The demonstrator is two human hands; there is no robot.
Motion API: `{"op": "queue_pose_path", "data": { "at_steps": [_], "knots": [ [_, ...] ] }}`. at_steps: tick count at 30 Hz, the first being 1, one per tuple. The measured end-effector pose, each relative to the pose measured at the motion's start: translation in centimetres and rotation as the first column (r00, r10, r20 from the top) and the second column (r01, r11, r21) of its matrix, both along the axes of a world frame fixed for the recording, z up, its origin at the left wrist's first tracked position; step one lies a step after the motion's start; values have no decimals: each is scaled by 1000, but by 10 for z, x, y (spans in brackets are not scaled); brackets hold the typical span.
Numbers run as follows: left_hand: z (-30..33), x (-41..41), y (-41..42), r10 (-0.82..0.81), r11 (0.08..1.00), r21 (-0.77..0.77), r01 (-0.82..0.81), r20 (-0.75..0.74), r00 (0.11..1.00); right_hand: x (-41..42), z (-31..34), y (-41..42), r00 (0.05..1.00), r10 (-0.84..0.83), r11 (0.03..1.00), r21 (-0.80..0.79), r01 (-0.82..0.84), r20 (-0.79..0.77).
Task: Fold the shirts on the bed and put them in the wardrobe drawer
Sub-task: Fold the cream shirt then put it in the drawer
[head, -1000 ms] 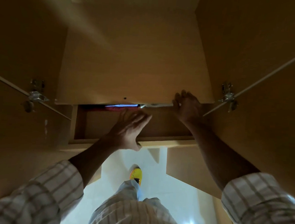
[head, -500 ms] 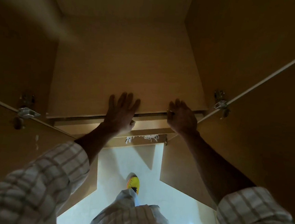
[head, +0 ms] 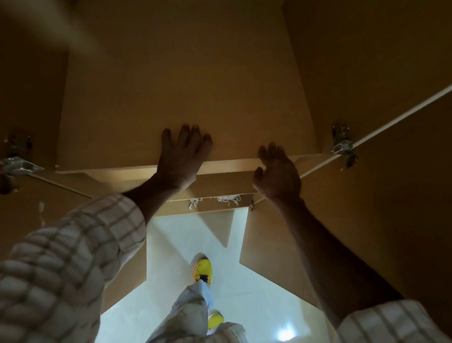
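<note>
While the tan wooden drawer [head: 219,168] sits pushed in, left hand [head: 180,162] and right hand [head: 277,176] press it, fingers spread.

Dim interior: the wardrobe panels [head: 190,67] read murky brown, and both hands show as dark silhouettes. Light rises from the pale floor [head: 258,291] below, with a glare spot [head: 285,334] at lower right. A blurred pale streak crosses the upper left. Straight edges bow toward the frame's margins; the near sleeves [head: 54,274] are soft.
</note>
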State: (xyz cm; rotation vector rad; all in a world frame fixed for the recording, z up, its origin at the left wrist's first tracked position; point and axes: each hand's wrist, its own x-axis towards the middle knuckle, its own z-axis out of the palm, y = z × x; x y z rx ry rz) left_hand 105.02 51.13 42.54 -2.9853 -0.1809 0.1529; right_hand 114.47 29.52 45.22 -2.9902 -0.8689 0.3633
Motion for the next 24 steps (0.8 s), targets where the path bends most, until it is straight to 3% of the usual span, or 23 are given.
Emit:
{"op": "queue_pose_path", "data": {
  "at_steps": [7,13,15,19,24],
  "knots": [
    [-2,-2,-2,-4,1000,4,4,42,999,-15,3,-2,997,-58,997,54,61,-56],
    [32,-29,-19,118,983,-116,-141,-186,975,-78,19,-28,932,-223,950,151,274,-287],
    [43,-41,-38,143,962,-205,-182,-190,971,-106,17,-44,917,-255,924,203,324,-306],
    [72,-80,-93,185,858,-460,-228,-136,973,-165,33,-81,932,-282,876,335,347,-227],
    [127,-133,-176,107,650,-752,-110,-53,993,-235,76,-130,928,-351,799,476,367,-126]
  ]
}}
